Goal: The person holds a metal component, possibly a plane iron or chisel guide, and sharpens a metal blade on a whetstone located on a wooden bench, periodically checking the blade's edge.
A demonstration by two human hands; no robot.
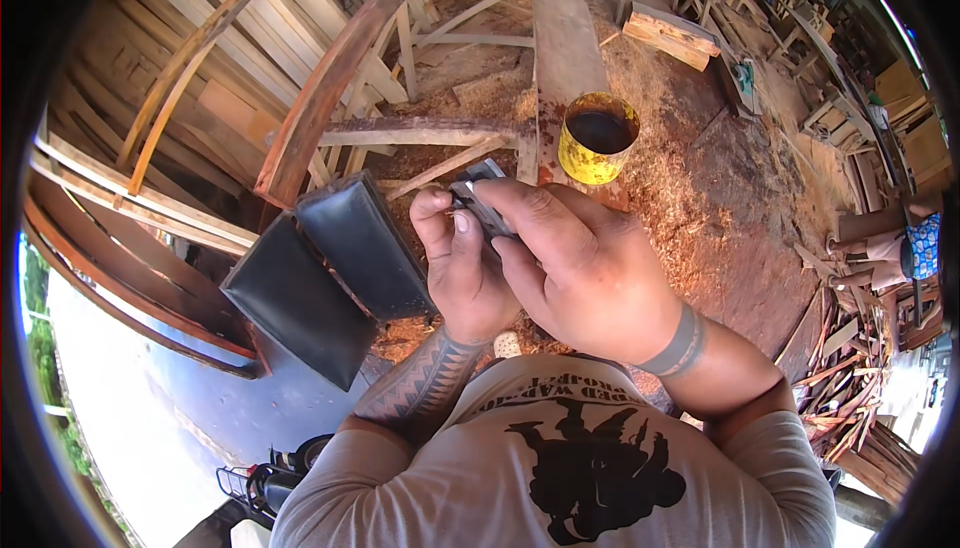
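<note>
Close in front of my chest, my two hands meet around a small dark grey flat piece (488,210), whose exact kind I cannot make out. My right hand (575,258) is closed on it, with thumb and fingers along its upper side. The fingers of my left hand (462,273) curl in and pinch its left end; part of the piece is hidden between the hands. Just left of them are two black padded panels, one nearer (305,298) and one beside my left hand (362,243). Beyond my right hand stands a stained yellow bucket (592,163) with dark contents.
A long plank (568,28) runs away from the bucket. Curved wooden beams (340,78) and stacked boards (250,8) fill the left. Sawdust (690,188) covers the ground. Wood scraps (850,378) lie at right, near another person's blue patterned clothing (924,245).
</note>
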